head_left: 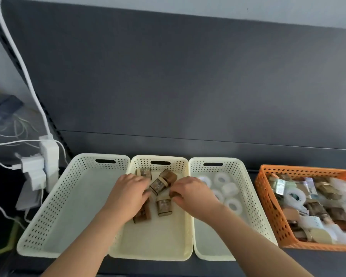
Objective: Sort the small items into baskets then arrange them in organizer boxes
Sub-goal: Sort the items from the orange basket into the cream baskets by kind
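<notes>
Reaching into perforated cream basket (pixel 152 242), left hand (pixel 128 193) and right hand (pixel 191 193) curled, seemingly gripping boxy brown tins (pixel 160 184)

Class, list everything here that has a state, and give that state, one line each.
left basket: empty
middle basket: holds tins, lying jumbled
right basket: holds tape rolls
orange basket: full, mixed items
left grip: on the tins, hold unclear
right grip: fingers curled round one of the tins
power strip: adapters plugged in
</notes>
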Action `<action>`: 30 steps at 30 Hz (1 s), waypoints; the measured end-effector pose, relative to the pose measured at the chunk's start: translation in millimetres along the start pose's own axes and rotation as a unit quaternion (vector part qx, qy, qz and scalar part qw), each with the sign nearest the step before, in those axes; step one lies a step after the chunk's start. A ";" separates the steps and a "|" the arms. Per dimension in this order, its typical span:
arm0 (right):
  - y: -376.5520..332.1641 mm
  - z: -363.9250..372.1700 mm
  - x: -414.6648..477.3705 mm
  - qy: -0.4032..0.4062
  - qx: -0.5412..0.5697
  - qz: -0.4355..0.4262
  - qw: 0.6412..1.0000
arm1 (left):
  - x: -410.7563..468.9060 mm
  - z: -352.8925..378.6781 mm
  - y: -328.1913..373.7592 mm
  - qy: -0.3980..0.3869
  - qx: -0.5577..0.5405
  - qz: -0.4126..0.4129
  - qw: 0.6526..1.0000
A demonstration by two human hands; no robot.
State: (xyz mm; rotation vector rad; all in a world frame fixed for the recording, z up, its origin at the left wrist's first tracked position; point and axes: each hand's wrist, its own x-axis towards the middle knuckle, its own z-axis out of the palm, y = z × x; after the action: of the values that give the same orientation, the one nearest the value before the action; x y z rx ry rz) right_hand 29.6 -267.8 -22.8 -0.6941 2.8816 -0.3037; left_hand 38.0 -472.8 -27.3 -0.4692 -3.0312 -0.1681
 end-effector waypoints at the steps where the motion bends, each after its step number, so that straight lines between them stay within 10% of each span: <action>1: 2.8 -6.4 -6.5 0.015 0.006 0.002 1.000 | 0.5 -4.4 5.7 0.019 0.009 0.000 1.000; 9: 67.0 -64.8 -97.1 0.139 0.050 0.086 0.985 | 25.6 -36.3 115.1 0.146 -0.031 0.080 0.986; 20: 234.6 -95.0 -224.2 0.122 0.045 0.235 0.963 | 77.8 -11.1 321.2 0.032 -0.143 0.171 0.974; 30: 330.8 -90.7 -262.7 0.064 0.039 0.260 0.963 | 124.6 40.0 388.6 -0.054 -0.112 0.070 0.990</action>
State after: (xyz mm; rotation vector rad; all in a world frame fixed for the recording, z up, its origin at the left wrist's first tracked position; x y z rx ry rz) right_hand 99.5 156.8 16.2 0.1120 3.0114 -0.3920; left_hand 35.9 -62.9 -18.6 -0.7297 -3.0830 -0.4919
